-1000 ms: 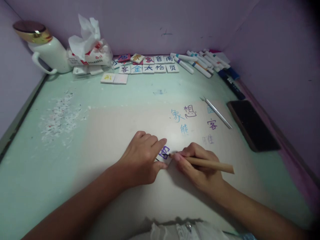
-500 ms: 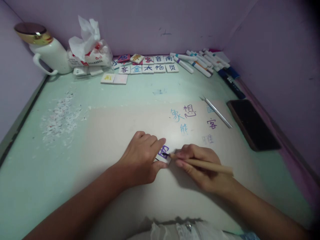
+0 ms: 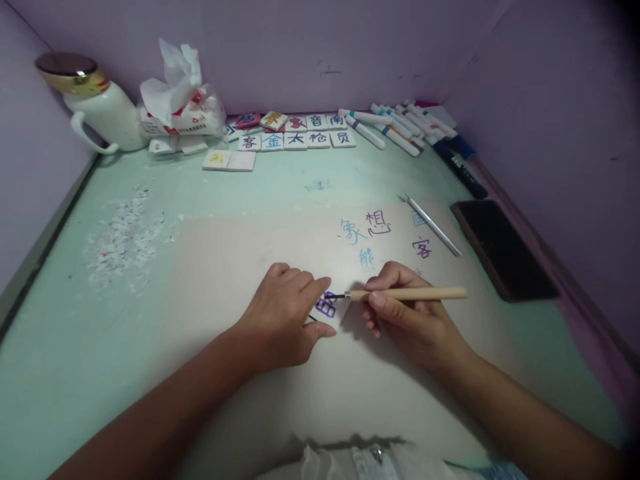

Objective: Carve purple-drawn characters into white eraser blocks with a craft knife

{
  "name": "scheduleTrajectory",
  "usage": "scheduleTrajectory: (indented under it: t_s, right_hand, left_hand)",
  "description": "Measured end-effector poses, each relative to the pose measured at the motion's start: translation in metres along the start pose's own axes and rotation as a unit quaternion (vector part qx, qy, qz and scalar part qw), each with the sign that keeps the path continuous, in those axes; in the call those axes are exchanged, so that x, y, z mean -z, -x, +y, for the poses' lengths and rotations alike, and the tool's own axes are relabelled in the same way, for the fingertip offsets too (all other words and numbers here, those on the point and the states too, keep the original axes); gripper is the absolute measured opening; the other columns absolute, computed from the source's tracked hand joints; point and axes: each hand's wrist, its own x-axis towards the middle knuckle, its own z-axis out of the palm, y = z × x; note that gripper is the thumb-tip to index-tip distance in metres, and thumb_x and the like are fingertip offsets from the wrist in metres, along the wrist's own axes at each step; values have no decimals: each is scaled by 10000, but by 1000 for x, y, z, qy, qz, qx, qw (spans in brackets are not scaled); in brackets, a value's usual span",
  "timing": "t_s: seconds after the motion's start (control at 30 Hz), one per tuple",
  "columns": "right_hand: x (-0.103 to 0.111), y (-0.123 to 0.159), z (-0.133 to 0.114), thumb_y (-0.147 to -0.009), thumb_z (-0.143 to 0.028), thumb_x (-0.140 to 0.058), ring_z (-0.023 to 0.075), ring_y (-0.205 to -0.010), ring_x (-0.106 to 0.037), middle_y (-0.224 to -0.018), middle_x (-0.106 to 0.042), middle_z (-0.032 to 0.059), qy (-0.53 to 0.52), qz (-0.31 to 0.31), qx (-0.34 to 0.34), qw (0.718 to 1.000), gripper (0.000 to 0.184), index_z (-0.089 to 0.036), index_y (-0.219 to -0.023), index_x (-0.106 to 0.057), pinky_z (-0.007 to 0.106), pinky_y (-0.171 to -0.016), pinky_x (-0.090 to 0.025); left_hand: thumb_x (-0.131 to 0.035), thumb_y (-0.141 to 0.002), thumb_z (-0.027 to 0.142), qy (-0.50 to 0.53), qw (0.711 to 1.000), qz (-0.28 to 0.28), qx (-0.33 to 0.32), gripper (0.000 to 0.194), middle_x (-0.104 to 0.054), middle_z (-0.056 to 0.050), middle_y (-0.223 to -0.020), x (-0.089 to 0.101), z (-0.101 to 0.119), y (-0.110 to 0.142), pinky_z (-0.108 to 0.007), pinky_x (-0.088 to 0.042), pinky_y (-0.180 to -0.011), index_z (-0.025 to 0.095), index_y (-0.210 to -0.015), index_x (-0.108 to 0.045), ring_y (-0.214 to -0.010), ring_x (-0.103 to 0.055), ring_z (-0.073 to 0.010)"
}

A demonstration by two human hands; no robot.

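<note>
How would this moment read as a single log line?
left hand: holds small tile | right hand: grips tan-handled tool, tip at tile | nearby: markers, phone

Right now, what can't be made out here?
All in the head view:
Left part of the small tile: covered by the left hand.
Whether the wooden-handled tool touches it: tip too small.
Purple mark: partly hidden by the right hand.
Fine print on the tissue pack: too small.
Pale clothing: cut off by the bottom edge.
</note>
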Motion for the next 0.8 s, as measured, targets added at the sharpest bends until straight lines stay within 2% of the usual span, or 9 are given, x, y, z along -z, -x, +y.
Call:
scheduleTrajectory:
  t_s: [0.07,0.2,0.3,0.4,0.43,0.5,0.67,0.8]
  right_hand:
    - [1,-2,-1,-765,-299,-688,102,-465,-552,-566,-623,-24,-44,13,-16,999,184,-204,-738,-533,187,-386,-420]
    - [3,-3,-4,-759,-330,-689,98,-438,-531,-535,-605,-22,-52,61,-11,997,207,-199,-712,-536,177,-352,-383]
    - [3,-5,-5,-761,-337,-688,91,-436,-520,-525,-604,-26,-43,88,8,995,201,-200,-716,-547,172,-359,-377]
    - [1,-7,-4,-764,-330,-689,87,-447,-517,-547,-614,-26,-35,91,20,995,200,-199,-711,-548,182,-387,-394]
    - [0,-7,-3,-768,-326,-686,90,-458,-523,-563,-622,-23,-30,89,24,995,194,-199,-719,-548,190,-401,-404]
    - [-2,-8,-1,-786,-317,-672,97,-482,-540,-587,-635,-19,-18,86,37,995,175,-200,-746,-548,205,-432,-421]
    - [-6,-8,1,-809,-327,-645,114,-513,-577,-585,-650,-10,22,82,51,995,183,-192,-767,-529,217,-451,-430]
    - [-9,-8,1,-801,-335,-646,99,-492,-553,-593,-659,-6,60,79,47,994,201,-189,-758,-516,224,-470,-440]
  left_hand:
    - [-674,-731,361,3,1000,2,0,438,-602,-67,-772,-1,-1,0,-401,-384,-748,107,-1070,-563,-711,-520,-217]
    - [-666,-740,363,11,1000,3,4,451,-608,-63,-794,0,0,2,-413,-389,-759,124,-1102,-542,-733,-531,-222]
    - [-650,-763,360,32,996,85,7,404,-618,-84,-845,2,3,3,-407,-406,-759,131,-1077,-540,-788,-548,-228]
    - [-573,-820,226,53,987,155,-10,106,-616,-61,-807,2,4,3,-367,-422,-738,168,-908,-579,-776,-555,-193]
    - [-542,-829,174,53,986,155,-20,56,-616,-46,-780,1,4,2,-359,-421,-732,176,-868,-582,-750,-558,-176]
    - [-508,-832,113,48,988,144,-40,106,-626,-28,-754,-1,4,1,-357,-415,-727,181,-843,-589,-706,-565,-152]
    - [-505,-818,70,13,989,131,-74,141,-659,-30,-735,-4,2,-3,-355,-403,-698,174,-796,-598,-654,-571,-142]
    - [-467,-816,52,8,993,98,-71,176,-658,-28,-727,-3,4,-6,-355,-391,-700,175,-777,-586,-655,-578,-149]
